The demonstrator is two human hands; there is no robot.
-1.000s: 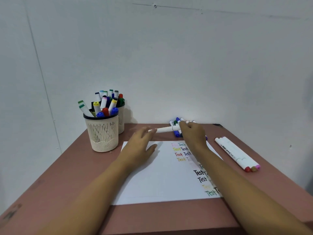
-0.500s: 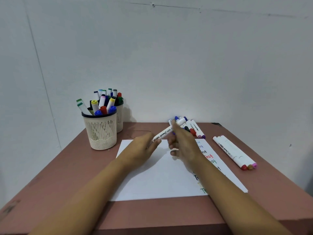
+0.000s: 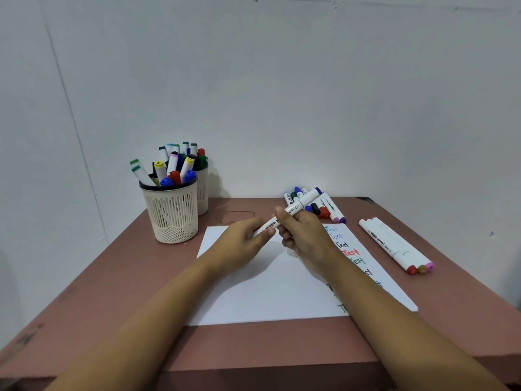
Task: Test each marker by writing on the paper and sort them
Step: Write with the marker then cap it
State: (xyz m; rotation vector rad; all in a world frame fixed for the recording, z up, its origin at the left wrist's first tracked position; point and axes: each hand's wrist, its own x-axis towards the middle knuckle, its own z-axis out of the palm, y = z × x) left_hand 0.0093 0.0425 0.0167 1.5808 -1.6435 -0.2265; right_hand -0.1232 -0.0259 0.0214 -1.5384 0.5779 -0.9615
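We're at centre frame, just above the top edge of the paper point(image 3: 267, 292), and the white marker point(image 3: 294, 210) is up off the table between both hands. The right hand point(image 3: 306, 235) has its fingers curled round the middle of the barrel, while the left hand point(image 3: 239, 244) pinches the lower-left end with its fingertips. The long axis runs on a diagonal, lower left to upper right, with the blue cap pointing upper right toward the loose pile of markers point(image 3: 328, 211) just behind it. We'd call this one light and stiff, smooth plastic and probably a touch slick, so the barrel is the place to hold it. A cap could pull free under a firm tug, which looks like what the left hand is set up for. Coloured "Test" lines run down the paper's right side.
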